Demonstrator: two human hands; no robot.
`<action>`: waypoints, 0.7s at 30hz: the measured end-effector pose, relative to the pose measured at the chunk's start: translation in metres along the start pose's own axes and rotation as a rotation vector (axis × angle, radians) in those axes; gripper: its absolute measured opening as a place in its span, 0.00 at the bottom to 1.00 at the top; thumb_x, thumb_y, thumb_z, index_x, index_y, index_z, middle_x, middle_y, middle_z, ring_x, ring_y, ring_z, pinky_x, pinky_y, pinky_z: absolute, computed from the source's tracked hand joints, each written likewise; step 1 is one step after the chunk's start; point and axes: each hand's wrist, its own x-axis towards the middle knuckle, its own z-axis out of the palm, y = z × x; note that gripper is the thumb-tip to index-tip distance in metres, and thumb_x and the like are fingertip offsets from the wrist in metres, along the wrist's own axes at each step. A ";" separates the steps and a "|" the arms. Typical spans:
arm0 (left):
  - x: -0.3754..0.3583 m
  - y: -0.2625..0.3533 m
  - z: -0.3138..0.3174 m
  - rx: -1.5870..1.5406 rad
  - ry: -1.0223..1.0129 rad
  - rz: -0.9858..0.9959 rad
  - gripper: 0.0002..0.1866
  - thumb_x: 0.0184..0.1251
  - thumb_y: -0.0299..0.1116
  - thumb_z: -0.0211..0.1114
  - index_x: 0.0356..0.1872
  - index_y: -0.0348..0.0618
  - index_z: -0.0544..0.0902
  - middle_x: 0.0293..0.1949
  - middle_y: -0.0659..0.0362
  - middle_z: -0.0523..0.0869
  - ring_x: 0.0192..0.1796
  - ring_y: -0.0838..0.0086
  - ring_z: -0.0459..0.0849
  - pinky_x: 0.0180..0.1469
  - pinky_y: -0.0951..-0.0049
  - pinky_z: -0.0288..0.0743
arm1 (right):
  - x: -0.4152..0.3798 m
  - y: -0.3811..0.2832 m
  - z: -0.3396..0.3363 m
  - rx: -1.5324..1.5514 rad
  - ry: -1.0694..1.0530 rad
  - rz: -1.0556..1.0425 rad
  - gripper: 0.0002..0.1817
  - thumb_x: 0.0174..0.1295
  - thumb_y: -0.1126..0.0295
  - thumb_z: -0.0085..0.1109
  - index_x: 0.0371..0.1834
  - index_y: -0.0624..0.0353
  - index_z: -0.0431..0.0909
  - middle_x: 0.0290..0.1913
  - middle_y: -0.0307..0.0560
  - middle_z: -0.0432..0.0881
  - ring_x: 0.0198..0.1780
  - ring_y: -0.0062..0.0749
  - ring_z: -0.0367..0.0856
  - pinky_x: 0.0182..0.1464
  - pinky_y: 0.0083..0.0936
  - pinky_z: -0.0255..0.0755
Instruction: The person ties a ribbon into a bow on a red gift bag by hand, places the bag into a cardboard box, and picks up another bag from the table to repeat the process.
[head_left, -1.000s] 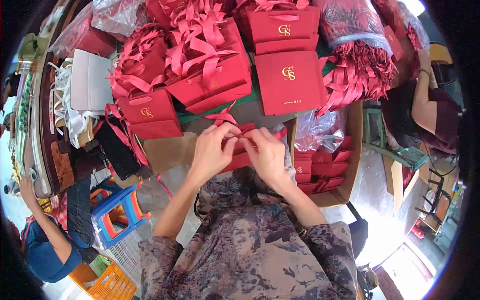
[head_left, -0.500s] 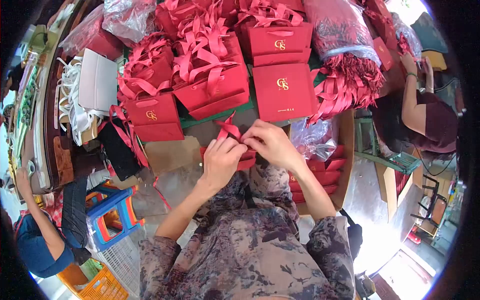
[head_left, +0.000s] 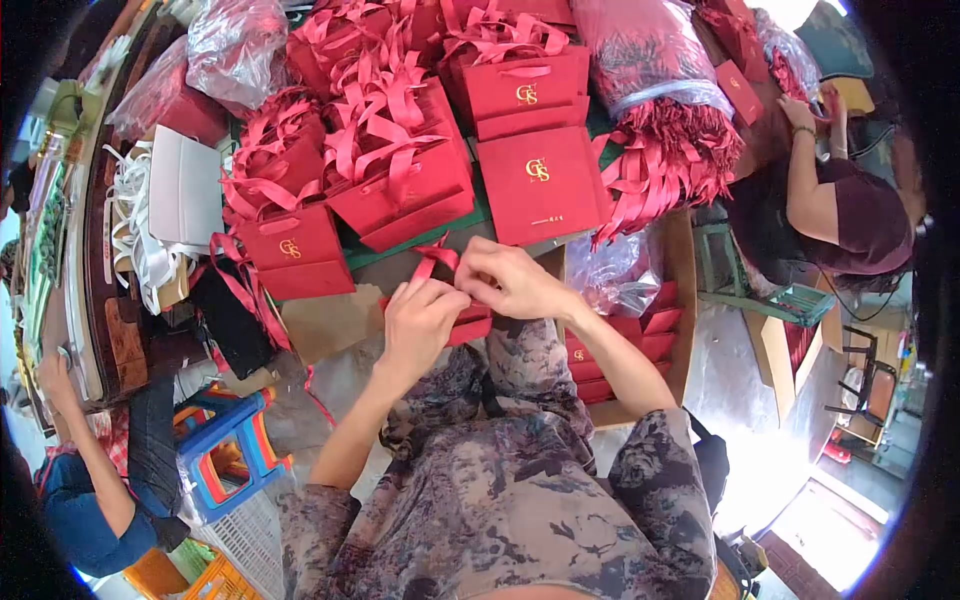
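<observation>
Bag [head_left: 471, 331], red: I log left hand [head_left: 420, 325] and right hand [head_left: 517, 284] pinched narrow on it, ribbon [head_left: 430, 261] just beyond, stacked bags [head_left: 405, 212] farther.

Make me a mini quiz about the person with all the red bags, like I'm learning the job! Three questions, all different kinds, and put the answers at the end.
1. Pick one. What are the left hand and the right hand both handling?
a) a blue stool
b) a red item with a ribbon
c) a clear plastic bag
2. True or false? The open cardboard box is on the person's left.
3. Fill in the blank. The big letters on the flat red bag nearest the right hand are ____ in colour.

Key:
1. b
2. False; it is on the person's right.
3. gold
</observation>
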 end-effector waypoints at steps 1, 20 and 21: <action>-0.001 -0.001 0.000 -0.021 -0.036 -0.035 0.04 0.55 0.27 0.73 0.32 0.46 0.88 0.34 0.60 0.87 0.38 0.62 0.83 0.42 0.63 0.74 | 0.003 0.008 0.003 -0.003 0.194 -0.083 0.03 0.65 0.73 0.60 0.37 0.61 0.79 0.38 0.47 0.76 0.40 0.40 0.79 0.42 0.33 0.73; 0.008 -0.021 0.001 -0.131 -0.001 -0.374 0.09 0.56 0.29 0.75 0.36 0.42 0.85 0.33 0.56 0.86 0.38 0.61 0.85 0.43 0.64 0.78 | -0.148 0.108 0.043 -0.074 0.440 0.481 0.15 0.67 0.73 0.61 0.56 0.60 0.83 0.46 0.48 0.87 0.45 0.30 0.85 0.45 0.28 0.81; 0.007 -0.021 0.001 -0.113 -0.011 -0.354 0.10 0.56 0.28 0.76 0.37 0.41 0.85 0.34 0.56 0.87 0.39 0.63 0.86 0.44 0.67 0.79 | -0.144 0.112 0.054 -0.001 0.529 0.426 0.14 0.67 0.73 0.62 0.55 0.61 0.83 0.42 0.48 0.87 0.45 0.30 0.86 0.44 0.28 0.81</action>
